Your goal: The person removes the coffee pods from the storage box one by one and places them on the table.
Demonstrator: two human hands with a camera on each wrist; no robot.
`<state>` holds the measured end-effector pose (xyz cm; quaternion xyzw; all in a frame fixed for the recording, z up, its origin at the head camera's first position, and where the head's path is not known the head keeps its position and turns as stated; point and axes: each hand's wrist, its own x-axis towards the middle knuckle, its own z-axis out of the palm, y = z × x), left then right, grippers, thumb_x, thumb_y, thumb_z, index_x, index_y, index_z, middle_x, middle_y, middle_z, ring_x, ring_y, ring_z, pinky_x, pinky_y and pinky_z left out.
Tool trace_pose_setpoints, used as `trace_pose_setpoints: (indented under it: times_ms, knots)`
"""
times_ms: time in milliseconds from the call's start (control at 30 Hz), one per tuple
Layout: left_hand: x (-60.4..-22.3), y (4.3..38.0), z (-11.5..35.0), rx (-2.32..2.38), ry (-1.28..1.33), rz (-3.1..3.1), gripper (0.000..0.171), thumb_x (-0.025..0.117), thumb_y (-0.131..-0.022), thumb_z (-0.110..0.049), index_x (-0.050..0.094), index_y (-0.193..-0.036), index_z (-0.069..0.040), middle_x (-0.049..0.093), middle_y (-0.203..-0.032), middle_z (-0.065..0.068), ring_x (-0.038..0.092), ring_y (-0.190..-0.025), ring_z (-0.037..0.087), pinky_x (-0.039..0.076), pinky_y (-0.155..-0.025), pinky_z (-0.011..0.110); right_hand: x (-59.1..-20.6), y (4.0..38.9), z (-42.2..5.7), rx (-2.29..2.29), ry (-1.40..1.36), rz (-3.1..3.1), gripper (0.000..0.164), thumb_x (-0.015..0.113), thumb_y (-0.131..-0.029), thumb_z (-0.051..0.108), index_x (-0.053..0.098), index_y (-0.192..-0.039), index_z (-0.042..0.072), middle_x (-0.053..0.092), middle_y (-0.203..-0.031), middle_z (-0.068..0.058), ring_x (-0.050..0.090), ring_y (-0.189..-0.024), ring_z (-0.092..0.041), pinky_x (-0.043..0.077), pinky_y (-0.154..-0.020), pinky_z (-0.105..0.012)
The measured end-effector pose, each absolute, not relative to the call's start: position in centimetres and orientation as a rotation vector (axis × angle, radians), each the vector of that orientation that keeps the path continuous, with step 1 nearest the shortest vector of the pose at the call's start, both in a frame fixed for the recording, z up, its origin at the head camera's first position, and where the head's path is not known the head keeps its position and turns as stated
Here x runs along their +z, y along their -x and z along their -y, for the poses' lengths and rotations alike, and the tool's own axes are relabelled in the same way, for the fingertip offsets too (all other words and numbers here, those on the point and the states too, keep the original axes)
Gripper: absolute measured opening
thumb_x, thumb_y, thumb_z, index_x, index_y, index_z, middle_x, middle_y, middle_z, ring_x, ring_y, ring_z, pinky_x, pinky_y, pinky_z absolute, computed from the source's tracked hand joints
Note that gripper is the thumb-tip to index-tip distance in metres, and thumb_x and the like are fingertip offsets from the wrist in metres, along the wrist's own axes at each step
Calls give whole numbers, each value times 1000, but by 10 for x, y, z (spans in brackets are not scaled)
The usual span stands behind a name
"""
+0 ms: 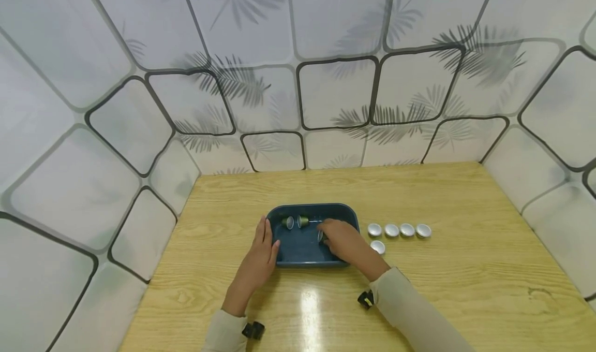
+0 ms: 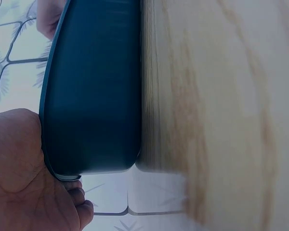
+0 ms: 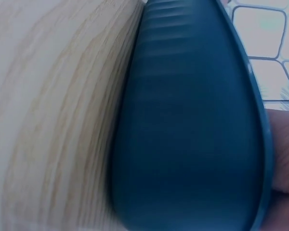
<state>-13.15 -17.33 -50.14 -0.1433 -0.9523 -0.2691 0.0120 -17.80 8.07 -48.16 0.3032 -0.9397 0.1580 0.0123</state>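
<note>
We note the L hand [image 1: 258, 261] at the left end of the blue tray [image 1: 298, 251]; its fingers are straight & pressed together along the outer wall, w/ the thumb set apart at the near corner. The L wrist view shows the palm against the tray rim.

We note the R hand [image 1: 344, 240] reaching over the right part of the tray, fingers bent, pinching a small pod [image 1: 320, 236] inside the tray. Its pale face points toward the L fingers; whether it touches the tray floor, we cannot tell. The R wrist view shows mostly the outer tray wall, w/ part of the hand past the rim.

Btwn the L and R fingers, nearer the L, we see two green pods [image 1: 303, 221] on their sides in the tray, pale faces toward each other.

To the right of the R fingers, outside the tray, we count five white-topped pods [image 1: 391, 230] on the wood table [image 1: 465, 228]: four in a row, plus one just below the row's L end, near the R wrist.
</note>
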Motion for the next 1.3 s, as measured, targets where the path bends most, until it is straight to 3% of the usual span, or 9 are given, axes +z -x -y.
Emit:
trace_pose_setpoints:
  times_ms: [433, 1100, 1300]
  knots:
    - [-501, 132, 173, -856, 451, 2961, 66, 40, -112, -23, 7, -157, 11, -4, -167, 25, 10, -153, 40, 32, -115, 53, -481, 163, -91, 622, -791, 2945, 43, 78, -91, 10, 65, -131, 3, 68, -124, -13, 65, -114, -30, 54, -95, -45]
    - [-500, 131, 174, -852, 458, 2951, 66, 40, -112, -23, 8, -157, 13, -2, -167, 27, 13, -153, 41, 32, -115, 54, -480, 143, -109, 807, -721, 2805, 41, 82, -84, 4, 70, -123, 5, 69, -112, -7, 68, -99, -26, 57, -80, -41]
    - [-499, 131, 172, -863, 460, 2944, 65, 41, -112, -22, 9, -157, 13, -1, -167, 27, 13, -153, 41, 32, -115, 54, -478, 136, -114, 868, -711, 2772, 42, 82, -83, 1, 70, -123, 4, 69, -111, -6, 66, -88, -18, 55, -70, -32]
